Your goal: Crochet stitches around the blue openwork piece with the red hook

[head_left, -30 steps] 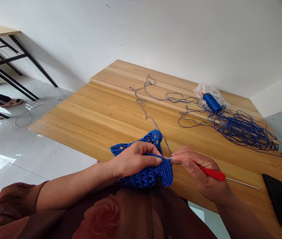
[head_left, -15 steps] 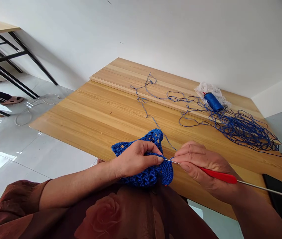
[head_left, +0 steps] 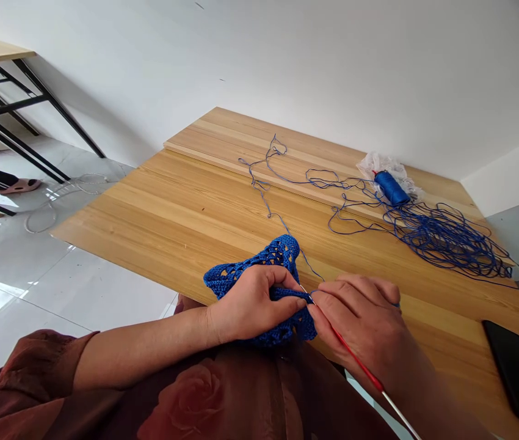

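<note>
My left hand (head_left: 253, 305) pinches a blue crocheted piece (head_left: 259, 269) at the near edge of the wooden table (head_left: 172, 208). Thumb and fingers are closed on the fabric's right edge. My right hand (head_left: 362, 321) grips a crochet hook (head_left: 355, 362) with a red handle; its metal tip meets the fabric beside my left thumb. The handle slants down toward my body. A thin blue yarn strand (head_left: 308, 264) runs from the work up across the table to a blue spool (head_left: 391, 187).
A tangled heap of blue yarn (head_left: 442, 235) lies right of the spool, which rests on crinkled clear plastic (head_left: 378, 164). A black phone (head_left: 518, 373) lies at the table's right edge. Another table with black legs (head_left: 7, 104) stands at far left over glossy floor tiles.
My right hand has turned the hook: its handle swung from pointing right along the table to pointing down toward me. The hand moved closer to the fabric. My left hand kept its pinch.
</note>
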Demonstrator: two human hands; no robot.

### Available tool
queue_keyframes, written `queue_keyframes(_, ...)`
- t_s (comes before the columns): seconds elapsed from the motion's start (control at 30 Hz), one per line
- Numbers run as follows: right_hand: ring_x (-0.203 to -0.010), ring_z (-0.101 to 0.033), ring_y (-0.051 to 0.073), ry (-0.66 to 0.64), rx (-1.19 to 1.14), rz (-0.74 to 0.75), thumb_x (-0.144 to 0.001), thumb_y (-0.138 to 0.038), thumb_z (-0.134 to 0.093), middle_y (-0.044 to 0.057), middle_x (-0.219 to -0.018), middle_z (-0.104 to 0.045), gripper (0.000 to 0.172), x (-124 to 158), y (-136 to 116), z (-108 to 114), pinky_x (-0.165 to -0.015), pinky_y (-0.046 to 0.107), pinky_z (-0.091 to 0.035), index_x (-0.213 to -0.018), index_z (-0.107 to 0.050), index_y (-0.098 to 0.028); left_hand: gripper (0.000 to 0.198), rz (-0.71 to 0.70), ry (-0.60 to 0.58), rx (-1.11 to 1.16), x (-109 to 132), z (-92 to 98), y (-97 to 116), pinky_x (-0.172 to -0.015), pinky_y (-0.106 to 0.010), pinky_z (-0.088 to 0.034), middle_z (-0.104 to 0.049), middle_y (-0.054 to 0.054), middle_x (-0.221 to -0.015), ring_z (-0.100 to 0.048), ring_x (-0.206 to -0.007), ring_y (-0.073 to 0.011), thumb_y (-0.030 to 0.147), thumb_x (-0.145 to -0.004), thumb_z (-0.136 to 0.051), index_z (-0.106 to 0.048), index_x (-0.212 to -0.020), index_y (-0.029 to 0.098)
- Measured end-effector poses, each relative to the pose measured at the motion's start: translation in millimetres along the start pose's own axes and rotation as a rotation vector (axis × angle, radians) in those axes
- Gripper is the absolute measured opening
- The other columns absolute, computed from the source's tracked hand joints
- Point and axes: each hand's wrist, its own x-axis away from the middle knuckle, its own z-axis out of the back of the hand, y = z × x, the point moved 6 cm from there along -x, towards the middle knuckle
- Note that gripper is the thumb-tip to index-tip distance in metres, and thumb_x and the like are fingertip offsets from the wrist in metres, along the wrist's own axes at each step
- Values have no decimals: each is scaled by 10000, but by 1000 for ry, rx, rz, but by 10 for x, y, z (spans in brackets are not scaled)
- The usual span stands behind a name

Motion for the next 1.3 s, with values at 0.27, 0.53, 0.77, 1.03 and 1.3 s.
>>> queue_keyframes(0.27,-1040,-631,263,-183,-439,-245,-949,-450,-603,126,-1153,-664,363,66,151,-364,-844,398,-549,-1199,-544,-193,81,-65,-14,130,-16,-50,37,-824,-262,-511,-776,-36,-894,-688,-849,-176,224,-804,-729,-754,-837,155)
queue_keyframes(0.53,-920,-618,254,96,-135,-69,-854,-219,-734,102,-1005,-722,284,191,63,-41,-856,425,-512,-1124,-660,-170,169,-26,0,17,-45,22,-7,-760,-269,-516,-772,-49,-861,-679,-804,-185,321,-814,-741,-756,-843,155)
queue_keyframes(0.77,-952,-611,242,-4,-229,-110,-925,-176,-610,97,-1049,-710,296,215,23,39,-876,415,-511,-1215,-668,-168,161,-145,12,-35,6,26,110,-835,-261,-514,-782,-40,-946,-702,-886,-186,245,-884,-654,-772,-967,175)
queue_keyframes(1.03,-960,-648,218,-217,-1047,-257,-1045,-367,-435,49,-970,-696,283,187,282,-109,-873,391,-540,-1072,-703,-278,103,-15,-317,263,-10,-35,122,-725,-240,-488,-725,-40,-822,-619,-753,-146,221,-797,-725,-736,-851,134)
queue_keyframes(1.3,-955,-649,233,117,-620,-215,-969,-579,-515,82,-1018,-693,377,216,169,-237,-844,366,-505,-1081,-627,-237,191,153,-165,430,-60,-70,-63,-743,-246,-476,-723,-21,-799,-616,-741,-137,283,-716,-812,-745,-825,141)
